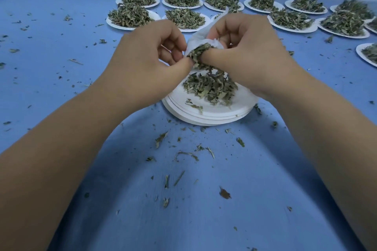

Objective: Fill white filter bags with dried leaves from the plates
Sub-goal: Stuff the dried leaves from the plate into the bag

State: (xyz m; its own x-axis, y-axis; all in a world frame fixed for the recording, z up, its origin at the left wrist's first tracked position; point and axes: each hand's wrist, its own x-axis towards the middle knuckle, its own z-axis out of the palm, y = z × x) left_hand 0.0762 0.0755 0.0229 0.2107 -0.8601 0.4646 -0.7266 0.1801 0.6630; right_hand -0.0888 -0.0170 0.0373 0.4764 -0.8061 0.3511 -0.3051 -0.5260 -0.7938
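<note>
A white filter bag (pixel 199 35) is held up between both hands above a stack of white plates (pixel 206 114). My left hand (pixel 151 55) pinches the bag's near edge at its mouth. My right hand (pixel 246 51) grips the bag's other side, and its thumb presses a clump of dried leaves (pixel 199 55) into the opening. A small heap of dried leaves (pixel 212 87) lies on the top plate right under the bag. The bag's lower part is hidden behind my fingers.
Two rows of white plates heaped with dried leaves (pixel 130 16) run along the back of the blue table (pixel 61 67), and more plates (pixel 367 53) sit at the right edge. Loose leaf bits (pixel 183 153) are scattered over the cloth near me.
</note>
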